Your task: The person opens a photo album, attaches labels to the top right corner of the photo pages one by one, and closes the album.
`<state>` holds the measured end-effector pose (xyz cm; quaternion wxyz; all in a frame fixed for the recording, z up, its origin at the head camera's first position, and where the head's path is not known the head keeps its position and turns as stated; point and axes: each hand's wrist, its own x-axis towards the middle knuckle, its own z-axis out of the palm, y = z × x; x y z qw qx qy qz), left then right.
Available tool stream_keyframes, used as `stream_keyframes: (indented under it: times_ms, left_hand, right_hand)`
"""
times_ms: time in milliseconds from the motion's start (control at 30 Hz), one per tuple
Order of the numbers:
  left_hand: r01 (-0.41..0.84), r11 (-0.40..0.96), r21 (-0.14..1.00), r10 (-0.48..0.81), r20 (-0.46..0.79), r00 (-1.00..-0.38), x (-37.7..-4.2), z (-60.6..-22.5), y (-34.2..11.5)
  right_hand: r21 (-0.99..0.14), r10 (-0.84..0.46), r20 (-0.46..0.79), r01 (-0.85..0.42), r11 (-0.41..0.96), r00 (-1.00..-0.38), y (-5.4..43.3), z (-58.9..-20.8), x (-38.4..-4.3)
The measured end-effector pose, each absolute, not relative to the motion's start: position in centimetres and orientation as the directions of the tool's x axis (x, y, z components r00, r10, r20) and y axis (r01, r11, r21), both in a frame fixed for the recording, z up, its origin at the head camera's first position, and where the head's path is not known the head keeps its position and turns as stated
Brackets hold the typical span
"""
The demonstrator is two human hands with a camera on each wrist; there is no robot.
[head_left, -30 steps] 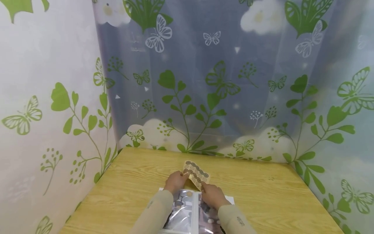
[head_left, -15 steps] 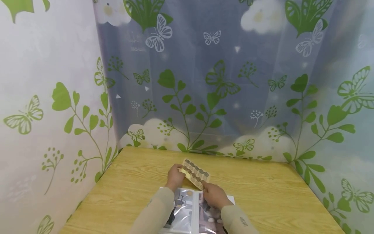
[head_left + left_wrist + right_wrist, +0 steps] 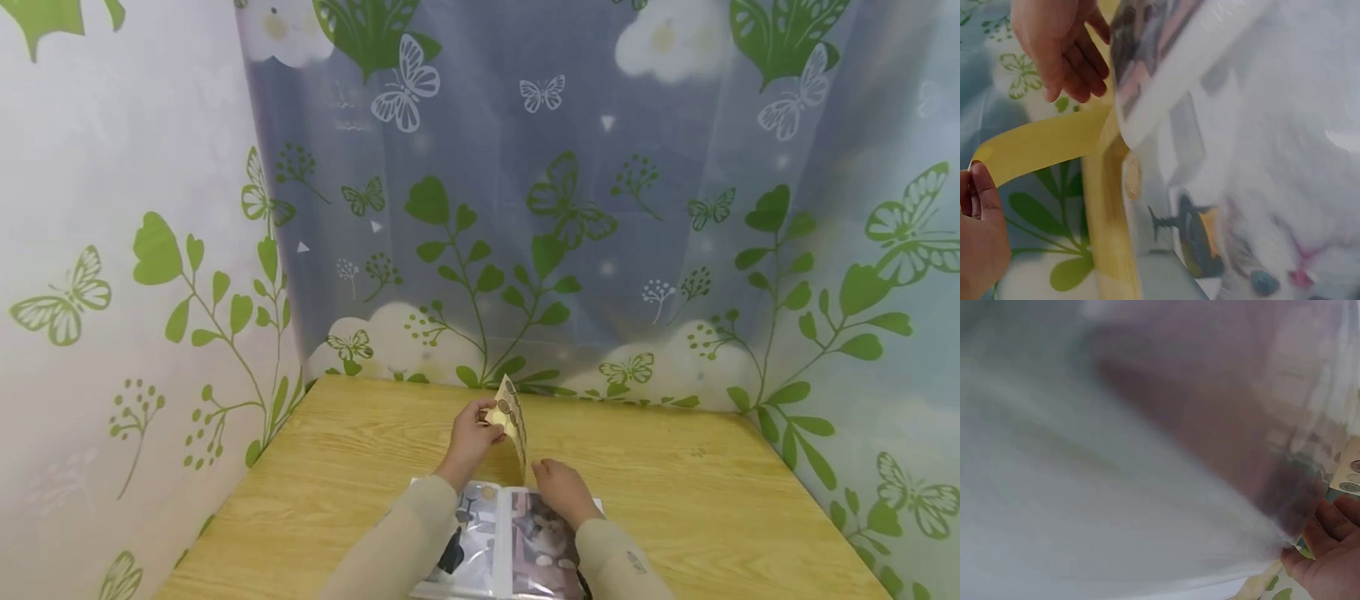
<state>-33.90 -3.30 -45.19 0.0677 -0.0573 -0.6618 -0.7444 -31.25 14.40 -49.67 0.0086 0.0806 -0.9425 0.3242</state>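
Observation:
My left hand (image 3: 472,437) pinches a sheet of round stickers (image 3: 511,417) by its left edge. The sheet stands bent on edge above the table; in the left wrist view its plain yellow back (image 3: 1047,147) faces the camera. Beside the sheet's near end is my right hand (image 3: 564,490), fingers loosely bent and holding nothing visible. Below both hands lies an open booklet (image 3: 504,542) with clear plastic over its pages, its right page partly covered by my right hand and sleeve. A round gold sticker (image 3: 1133,177) shows on the left page, near a printed white cat.
The wood-patterned table (image 3: 675,483) reaches back to a hanging curtain (image 3: 480,208) printed with green leaves and butterflies. More printed curtain (image 3: 150,333) hangs along the left side and the right. White paper edges show beneath the booklet.
The right hand has let go of the sticker sheet. My left hand has moved right and up, turning the sheet from lying tilted to standing on edge.

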Motion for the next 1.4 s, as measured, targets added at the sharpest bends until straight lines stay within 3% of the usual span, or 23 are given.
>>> stream_keyframes:
  times_ms: [500,733,1033,1400]
  left_hand:
    - [0.120,-0.238,0.964,-0.014,0.120,-0.993,-33.4,-45.1,-3.8]
    - [0.050,-0.221,0.974,-0.010,0.049,-0.999,-32.7,-45.7,-4.2]
    - [-0.031,-0.299,0.954,0.025,-0.025,-0.999,-31.9,-47.1,-3.9]
    - [-0.027,-0.321,0.947,0.032,-0.017,-0.999,-30.7,-47.5,-2.5]
  right_hand:
    - [-0.869,0.038,0.022,0.000,0.494,-0.999,16.2,-48.7,-31.4]
    - [-0.905,0.111,0.028,0.022,0.425,-0.993,17.2,-48.3,-31.3]
    - [-0.947,0.151,0.014,0.035,0.319,-0.988,17.0,-47.6,-30.9]
    - [-0.956,0.166,0.005,0.044,0.289,-0.986,16.3,-47.3,-30.7]
